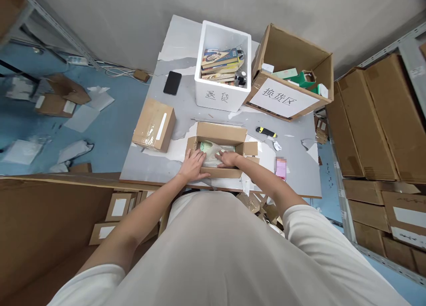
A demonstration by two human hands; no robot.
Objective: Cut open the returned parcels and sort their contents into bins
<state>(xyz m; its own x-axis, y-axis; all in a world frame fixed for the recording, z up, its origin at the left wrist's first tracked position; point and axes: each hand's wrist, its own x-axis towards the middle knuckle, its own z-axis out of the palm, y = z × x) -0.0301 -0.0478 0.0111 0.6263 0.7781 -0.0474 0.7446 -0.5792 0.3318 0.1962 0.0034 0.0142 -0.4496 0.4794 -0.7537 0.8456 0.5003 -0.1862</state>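
An opened cardboard box (221, 129) sits near the table's front edge with its flaps spread. Inside it lies a plastic-wrapped item (213, 155) with a pale green part at its left end. My left hand (194, 164) rests on the box's left front corner, fingers apart, holding nothing. My right hand (228, 158) reaches into the box from the right. Its fingers press together on the clear plastic wrapping, and their tips are partly hidden by it.
Behind stand a white foam box (221, 95) of books and a large carton (296, 37) of small boxes. A taped box (155, 125) and phone (172, 83) lie left; a yellow-black cutter (266, 132) and pink item (281, 168) right. Shelves (339, 164) flank the table.
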